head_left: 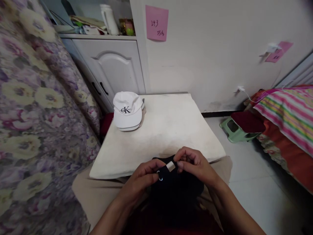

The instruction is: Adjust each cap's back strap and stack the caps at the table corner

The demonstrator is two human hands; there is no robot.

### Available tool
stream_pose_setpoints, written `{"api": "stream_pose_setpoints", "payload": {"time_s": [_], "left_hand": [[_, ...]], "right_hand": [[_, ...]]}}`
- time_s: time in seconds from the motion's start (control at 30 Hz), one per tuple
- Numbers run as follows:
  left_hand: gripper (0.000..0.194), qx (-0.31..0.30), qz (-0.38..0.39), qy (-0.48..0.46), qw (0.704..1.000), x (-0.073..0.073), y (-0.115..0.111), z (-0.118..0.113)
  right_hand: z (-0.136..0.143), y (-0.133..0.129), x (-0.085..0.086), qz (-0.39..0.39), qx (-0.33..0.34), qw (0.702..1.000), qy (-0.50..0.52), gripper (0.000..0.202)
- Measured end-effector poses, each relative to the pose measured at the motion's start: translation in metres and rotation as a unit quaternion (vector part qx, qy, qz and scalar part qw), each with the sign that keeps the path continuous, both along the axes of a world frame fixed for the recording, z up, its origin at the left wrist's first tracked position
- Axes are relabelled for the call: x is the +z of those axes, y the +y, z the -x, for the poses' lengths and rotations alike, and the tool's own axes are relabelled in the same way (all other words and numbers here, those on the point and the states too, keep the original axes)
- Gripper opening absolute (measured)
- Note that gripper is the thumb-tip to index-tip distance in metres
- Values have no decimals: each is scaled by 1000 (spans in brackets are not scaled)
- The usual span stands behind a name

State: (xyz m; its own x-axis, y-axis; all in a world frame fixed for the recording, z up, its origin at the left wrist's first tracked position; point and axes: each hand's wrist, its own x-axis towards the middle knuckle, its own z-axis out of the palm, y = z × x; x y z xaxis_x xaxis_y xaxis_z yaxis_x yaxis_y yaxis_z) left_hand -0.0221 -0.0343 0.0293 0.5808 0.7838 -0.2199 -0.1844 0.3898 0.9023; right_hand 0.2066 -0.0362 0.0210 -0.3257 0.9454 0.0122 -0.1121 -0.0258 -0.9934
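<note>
A black cap (176, 192) lies in the lap, with a pale rectangular metal clasp (171, 166) and a small shiny ring (160, 176) on its strap. My left hand (143, 178) pinches the strap's left part, thumb close beside the ring. On the other side, my right hand (195, 164) grips the cloth just right of the clasp, thumb and index finger together. Much of the cap is dark, so its details are hard to make out. Beyond the hands, a white cap (128, 109) with black lettering rests on the table's left part, with other headwear partly showing beneath it.
The white-covered table (166, 130) stands right before my knees. A floral curtain (44, 137) hangs at the left, near a white cabinet (114, 65). To the right are a green stool (234, 127) with a dark red top and a bed with a striped cover (290, 111).
</note>
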Motion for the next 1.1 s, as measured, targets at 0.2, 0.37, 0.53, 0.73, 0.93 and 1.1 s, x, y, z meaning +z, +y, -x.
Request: {"api": "stream_pose_setpoints", "payload": {"time_s": [0.2, 0.37, 0.53, 0.73, 0.93, 1.1], "left_hand": [[22, -13, -9, 11, 1000, 3, 0, 2], [23, -14, -11, 24, 1000, 3, 2, -1], [30, -9, -13, 1, 1000, 6, 0, -6], [39, 12, -30, 38, 999, 12, -6, -4], [44, -11, -59, 52, 997, 9, -6, -3], [47, -7, -67, 42, 997, 6, -2, -4]], "right_hand": [[-1, 2, -6, -28, -4, 1000, -3, 9], [-4, 3, 12, -205, -5, 976, -75, 23], [2, 5, 21, -271, 51, 946, -171, 31], [6, 9, 20, -330, 76, 907, -251, 23], [4, 19, 31, -228, 148, 937, -221, 21], [5, 29, 27, -169, 194, 946, -197, 15]]}}
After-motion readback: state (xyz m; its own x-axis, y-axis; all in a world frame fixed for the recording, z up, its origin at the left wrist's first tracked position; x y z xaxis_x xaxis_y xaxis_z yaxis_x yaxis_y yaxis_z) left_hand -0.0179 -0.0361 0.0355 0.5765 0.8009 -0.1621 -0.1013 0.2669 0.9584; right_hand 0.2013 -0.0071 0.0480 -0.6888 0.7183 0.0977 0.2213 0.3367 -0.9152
